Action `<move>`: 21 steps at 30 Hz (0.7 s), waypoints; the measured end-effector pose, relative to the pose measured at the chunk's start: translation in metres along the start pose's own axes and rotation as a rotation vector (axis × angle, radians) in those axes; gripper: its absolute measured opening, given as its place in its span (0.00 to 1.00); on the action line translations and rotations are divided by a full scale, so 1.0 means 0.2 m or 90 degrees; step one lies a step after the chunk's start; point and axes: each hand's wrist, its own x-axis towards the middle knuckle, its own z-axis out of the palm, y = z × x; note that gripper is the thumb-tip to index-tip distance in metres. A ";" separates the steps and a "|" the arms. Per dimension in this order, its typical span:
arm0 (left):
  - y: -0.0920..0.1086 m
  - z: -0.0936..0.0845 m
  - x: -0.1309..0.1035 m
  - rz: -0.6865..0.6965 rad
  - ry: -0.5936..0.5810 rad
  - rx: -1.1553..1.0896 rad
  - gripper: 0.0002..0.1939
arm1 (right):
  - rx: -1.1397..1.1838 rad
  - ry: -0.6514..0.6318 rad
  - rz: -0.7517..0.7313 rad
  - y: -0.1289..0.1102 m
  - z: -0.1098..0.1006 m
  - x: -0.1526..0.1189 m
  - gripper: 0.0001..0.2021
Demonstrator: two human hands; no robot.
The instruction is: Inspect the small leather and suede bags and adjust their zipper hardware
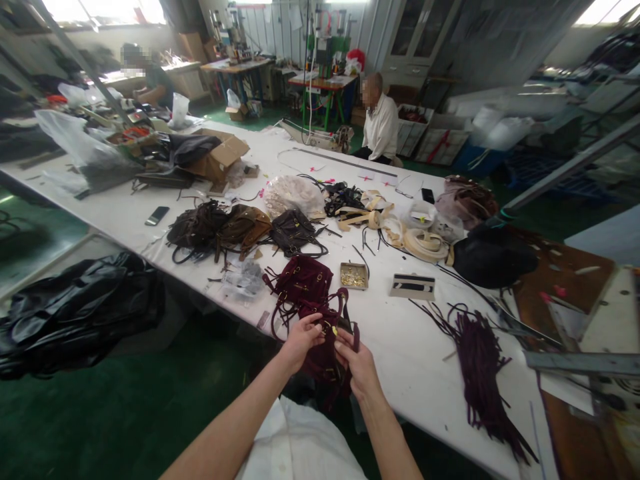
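At the near edge of the white table (400,347), both hands are on a maroon handbag (320,363) with brass-coloured hardware. My left hand (305,339) pinches at its top, by a buckle or ring. My right hand (357,365) closes on the bag's right side, near an upright handle. A small yellow piece (335,330) shows between the hands; its kind is unclear. The fingertips partly cover what they grip. Just beyond lies another maroon handbag (305,279), touching or close to the held one. A small box (353,287) of gold-coloured metal parts is to its right.
Dark and brown bags (245,227) lie farther back. Cream strap rolls (425,245) and a bundle of maroon straps (480,373) are on the right. A phone (157,215) rests at left. One person in white (383,127) sits beyond the table; another person (155,83) is far left.
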 end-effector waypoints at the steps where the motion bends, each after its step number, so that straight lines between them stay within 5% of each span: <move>1: 0.00 0.00 0.00 -0.002 0.003 0.000 0.35 | -0.004 0.001 0.000 0.00 0.00 0.00 0.30; 21: -0.01 0.00 -0.02 -0.012 -0.022 0.065 0.35 | -0.111 0.083 -0.063 0.03 0.02 0.07 0.34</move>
